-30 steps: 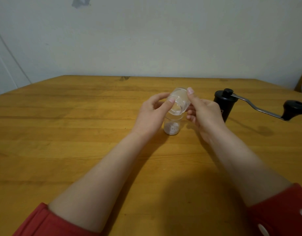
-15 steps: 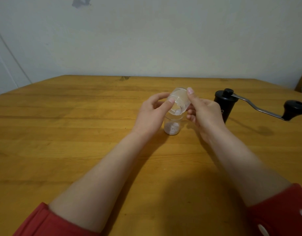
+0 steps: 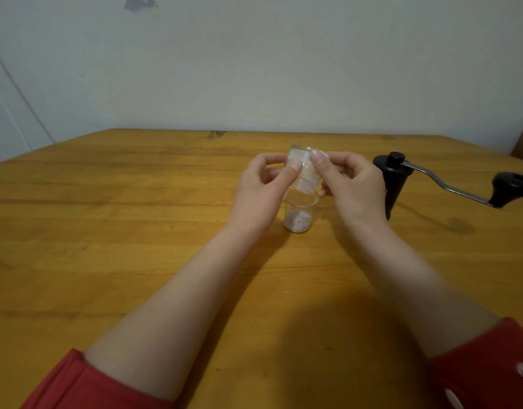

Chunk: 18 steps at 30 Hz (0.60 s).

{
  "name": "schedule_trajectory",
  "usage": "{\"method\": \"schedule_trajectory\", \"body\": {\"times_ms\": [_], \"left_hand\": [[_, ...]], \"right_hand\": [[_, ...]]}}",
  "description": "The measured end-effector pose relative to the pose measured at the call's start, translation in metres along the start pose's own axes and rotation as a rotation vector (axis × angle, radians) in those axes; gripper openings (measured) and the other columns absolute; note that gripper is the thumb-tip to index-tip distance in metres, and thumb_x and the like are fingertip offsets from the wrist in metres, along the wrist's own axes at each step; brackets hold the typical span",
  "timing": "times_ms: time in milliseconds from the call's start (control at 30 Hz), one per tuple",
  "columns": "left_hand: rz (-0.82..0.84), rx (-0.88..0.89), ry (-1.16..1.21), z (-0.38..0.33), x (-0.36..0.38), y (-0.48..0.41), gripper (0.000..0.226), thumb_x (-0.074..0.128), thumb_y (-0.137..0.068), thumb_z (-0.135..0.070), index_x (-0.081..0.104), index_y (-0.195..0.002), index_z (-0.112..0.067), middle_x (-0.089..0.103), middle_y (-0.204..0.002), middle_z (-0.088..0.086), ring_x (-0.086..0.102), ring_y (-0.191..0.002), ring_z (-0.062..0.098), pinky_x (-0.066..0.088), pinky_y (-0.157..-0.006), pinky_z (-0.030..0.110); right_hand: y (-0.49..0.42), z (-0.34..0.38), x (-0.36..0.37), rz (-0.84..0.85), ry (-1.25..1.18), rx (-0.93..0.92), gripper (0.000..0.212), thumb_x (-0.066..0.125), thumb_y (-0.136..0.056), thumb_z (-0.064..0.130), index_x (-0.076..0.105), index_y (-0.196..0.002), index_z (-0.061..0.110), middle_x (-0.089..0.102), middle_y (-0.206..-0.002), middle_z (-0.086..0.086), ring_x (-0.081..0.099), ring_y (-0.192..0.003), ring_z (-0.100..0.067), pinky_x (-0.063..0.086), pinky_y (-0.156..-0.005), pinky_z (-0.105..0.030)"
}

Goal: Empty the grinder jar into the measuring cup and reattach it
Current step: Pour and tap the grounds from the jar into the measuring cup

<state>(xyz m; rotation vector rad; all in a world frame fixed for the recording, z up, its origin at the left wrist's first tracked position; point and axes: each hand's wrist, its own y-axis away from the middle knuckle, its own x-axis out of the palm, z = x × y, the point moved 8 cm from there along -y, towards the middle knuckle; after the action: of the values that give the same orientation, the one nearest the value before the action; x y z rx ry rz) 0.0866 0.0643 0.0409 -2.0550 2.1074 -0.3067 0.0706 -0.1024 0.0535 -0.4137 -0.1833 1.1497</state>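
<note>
Above the measuring cup [image 3: 299,214], the clear grinder jar [image 3: 303,169] is held inverted, mouth at the cup rim, pinched by the left hand [image 3: 261,193] and right hand [image 3: 353,187]. Pale grounds are seen in the cup bottom. The black grinder [image 3: 394,184] stands upright on the surface [image 3: 107,231], just right of the right hand.

viewpoint: head-worn, just the one camera
facing: forward and down over a wooden table [image 3: 136,231], pale wall [image 3: 254,69] at the back
closeness: pretty near, both forearms run in from the bottom edge
overlap: none, single view
</note>
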Motion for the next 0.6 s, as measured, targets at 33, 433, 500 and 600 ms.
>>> {"method": "schedule_trajectory", "body": {"times_ms": [33,433,500,600], "left_hand": [[0.001,-0.001,0.000,0.0000,0.0001,-0.0002,0.030,0.069,-0.089,-0.028,0.064,-0.114,-0.013,0.074,-0.092,0.001,0.070,-0.080,0.000,0.049,-0.067,0.010],[-0.014,0.010,0.026,-0.0005,-0.0012,-0.0008,0.033,0.074,-0.085,-0.016,0.063,-0.114,-0.008,0.072,-0.106,0.015,0.070,-0.097,0.017,0.057,-0.082,0.024],[-0.026,0.019,0.005,-0.0015,-0.0017,-0.0006,0.035,0.077,-0.082,-0.018,0.063,-0.112,-0.010,0.070,-0.112,0.013,0.067,-0.103,0.018,0.056,-0.087,0.028],[-0.024,0.033,-0.037,-0.0026,0.0000,0.0007,0.039,0.082,-0.077,-0.020,0.063,-0.110,-0.015,0.067,-0.114,0.007,0.063,-0.095,0.004,0.055,-0.082,0.022]], "right_hand": [[0.0005,0.0016,0.0001,0.000,0.000,-0.010,0.042,0.073,-0.084,0.043,0.070,-0.108,0.009,0.073,-0.089,-0.007,0.062,-0.055,-0.004,0.052,-0.058,-0.018],[0.0013,0.0011,0.0020,0.038,-0.061,-0.036,0.033,0.072,-0.089,0.025,0.066,-0.113,0.004,0.070,-0.093,-0.009,0.063,-0.061,-0.002,0.051,-0.060,-0.019],[0.0012,0.0006,0.0031,0.055,-0.048,-0.045,0.035,0.072,-0.088,0.030,0.067,-0.114,0.007,0.069,-0.093,-0.004,0.063,-0.066,-0.002,0.050,-0.061,-0.017],[0.0001,-0.0011,0.0038,0.075,-0.028,-0.041,0.042,0.073,-0.085,0.039,0.067,-0.115,0.010,0.067,-0.094,-0.001,0.063,-0.075,-0.008,0.049,-0.064,-0.019]]}}
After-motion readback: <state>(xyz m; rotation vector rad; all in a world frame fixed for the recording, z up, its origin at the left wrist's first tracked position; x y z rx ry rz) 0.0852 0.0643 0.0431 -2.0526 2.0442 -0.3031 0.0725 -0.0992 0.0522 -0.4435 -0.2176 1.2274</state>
